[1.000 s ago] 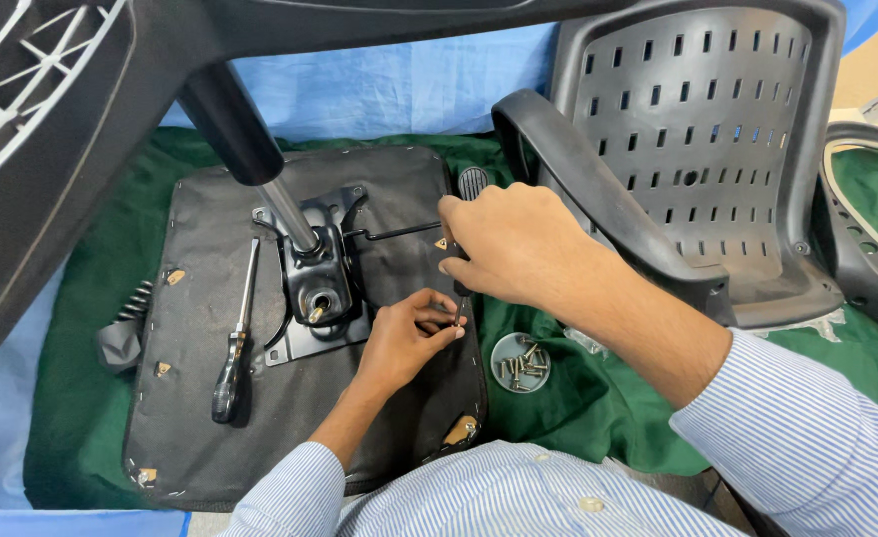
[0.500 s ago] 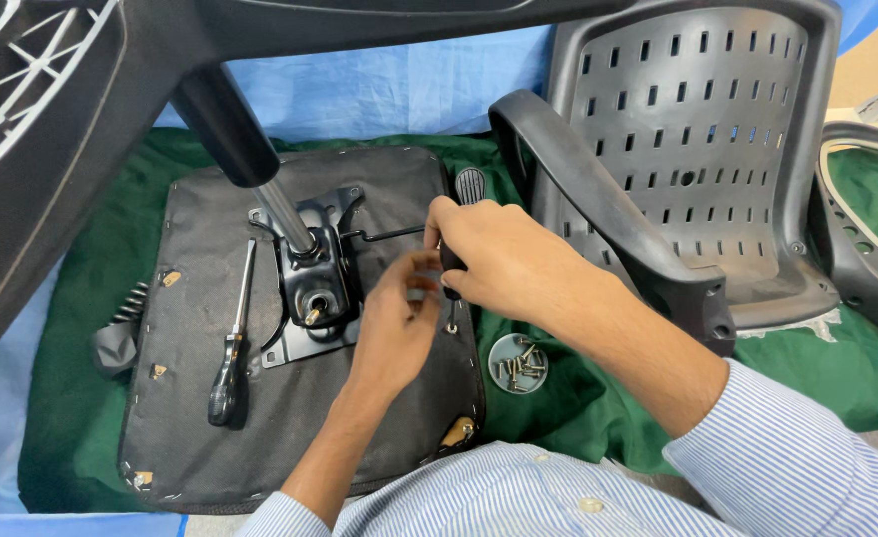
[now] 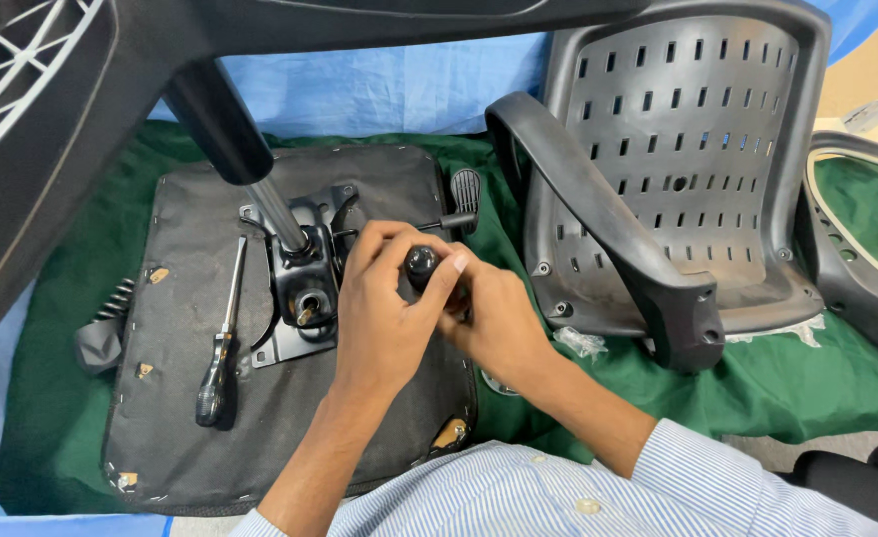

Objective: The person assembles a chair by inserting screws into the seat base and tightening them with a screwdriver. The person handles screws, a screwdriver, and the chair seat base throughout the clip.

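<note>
— What surrounds the work area?
— A green cloth (image 3: 837, 388) covers the surface, laid over a light blue sheet (image 3: 389, 89) that shows at the far edge and the lower left corner.
— Any furniture?
— A grey plastic chair shell (image 3: 698, 149) with rows of slots lies on the cloth, one armrest (image 3: 598, 229) curving across it. A black frame (image 3: 81, 129) leans across the top left. A tan surface (image 3: 872, 60) shows at upper right. The light is even.

surface: green cloth (image 3: 787, 388) | on it: seat pan (image 3: 190, 398), perforated backrest shell (image 3: 698, 149)
</note>
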